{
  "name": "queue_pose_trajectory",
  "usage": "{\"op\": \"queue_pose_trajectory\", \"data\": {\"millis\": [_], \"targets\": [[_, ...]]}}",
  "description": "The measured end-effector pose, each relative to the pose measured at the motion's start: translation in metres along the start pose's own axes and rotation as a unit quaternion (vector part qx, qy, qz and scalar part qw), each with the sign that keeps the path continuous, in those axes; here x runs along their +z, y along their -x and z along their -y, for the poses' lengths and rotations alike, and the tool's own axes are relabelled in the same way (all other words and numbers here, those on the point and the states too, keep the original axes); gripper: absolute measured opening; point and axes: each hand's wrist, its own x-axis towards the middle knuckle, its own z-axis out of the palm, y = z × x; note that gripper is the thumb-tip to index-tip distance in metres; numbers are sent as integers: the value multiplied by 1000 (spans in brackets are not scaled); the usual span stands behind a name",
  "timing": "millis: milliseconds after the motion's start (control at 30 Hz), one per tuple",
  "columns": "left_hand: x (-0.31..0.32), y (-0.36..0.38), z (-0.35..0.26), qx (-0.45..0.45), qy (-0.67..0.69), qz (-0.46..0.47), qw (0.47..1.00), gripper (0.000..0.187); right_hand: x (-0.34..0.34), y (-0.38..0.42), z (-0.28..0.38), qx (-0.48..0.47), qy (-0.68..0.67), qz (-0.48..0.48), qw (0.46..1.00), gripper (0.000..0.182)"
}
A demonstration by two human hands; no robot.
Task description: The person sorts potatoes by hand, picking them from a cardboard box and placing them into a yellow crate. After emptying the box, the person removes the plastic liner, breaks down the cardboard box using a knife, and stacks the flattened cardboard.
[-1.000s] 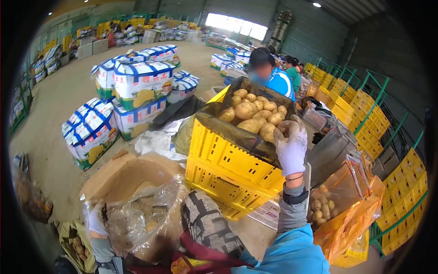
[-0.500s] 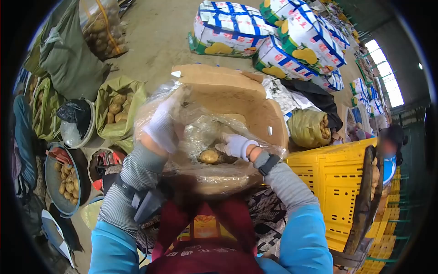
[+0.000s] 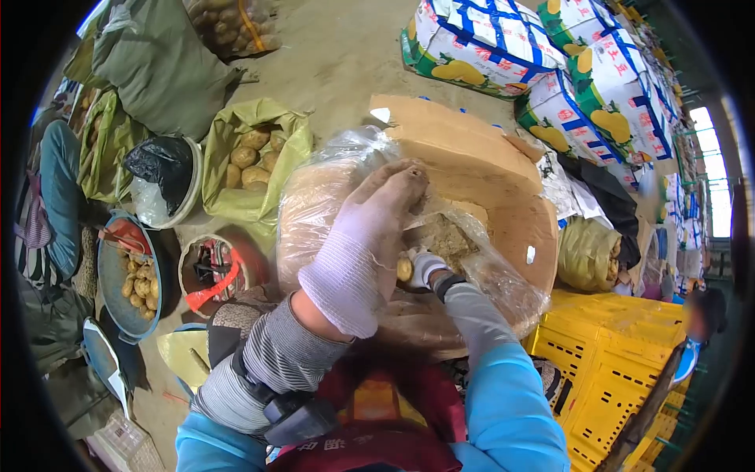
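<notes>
A cardboard box (image 3: 464, 141) lined with clear plastic (image 3: 314, 193) stands in front of me, with brownish, soil-like stuff showing inside. My left hand (image 3: 366, 228), in a white glove, is over the left and middle of the box. Its soiled fingers are pressed together near the plastic, and whatever lies under them is hidden. Lower in the box is my right hand (image 3: 427, 266), also gloved, with its fingers closed on a potato (image 3: 404, 269) that shows at its left side.
Left of the box are an open green sack of potatoes (image 3: 253, 161), a red bucket (image 3: 224, 271) and a blue basin (image 3: 130, 275) with potatoes. Yellow crates (image 3: 605, 354) and a person (image 3: 694, 330) are at the right. Printed bags (image 3: 480, 47) stand behind.
My view has turned, so the scene sits farther right. My left hand has moved from the box's left side in over its middle. The potato now shows against my right hand's fingers.
</notes>
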Motion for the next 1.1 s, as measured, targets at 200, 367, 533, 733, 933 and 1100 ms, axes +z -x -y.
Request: {"op": "queue_pose_trajectory", "data": {"millis": [200, 367, 533, 733, 933, 1100], "targets": [[1, 0, 22, -68, 143, 15, 987, 32, -114, 86, 15, -5, -208, -261, 943, 78], [19, 8, 72, -83, -7, 174, 981, 54, -209, 220, 56, -109, -65, -398, 909, 78], [26, 11, 64, -177, 114, 254, 944, 52, -193, 254, 39, -125, -334, -481, 801, 76], [40, 18, 69, -135, 83, 281, 946, 53, -186, 257, 43, -42, -320, -501, 803, 53], [58, 22, 57, -20, 36, 271, 962, 60, -181, 232, 9, -147, -769, -327, 528, 48], [56, 15, 59, -55, 32, 274, 960, 57, -183, 238, 23, -97, -472, -435, 761, 68]]}}
